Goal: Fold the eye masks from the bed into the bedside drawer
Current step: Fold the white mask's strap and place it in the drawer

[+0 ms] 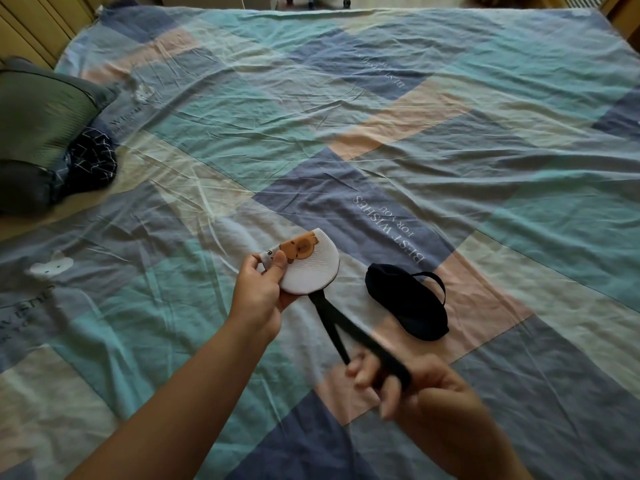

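A white eye mask (310, 266) with an orange cartoon animal print is folded in half and held above the bed. My left hand (261, 292) pinches its folded left edge. Its black elastic strap (349, 336) runs down and to the right, pulled taut. My right hand (412, 386) grips the far end of that strap. A dark navy eye mask (405, 301) with a thin strap loop lies flat on the patchwork bedsheet (450, 168), just right of the white mask. No drawer is in view.
Grey-green pillows (38, 133) and a dark patterned cloth (91, 161) lie at the bed's left edge. Wooden panelling (34, 22) stands at the far left. The wide sheet stretches to the far edge of the bed.
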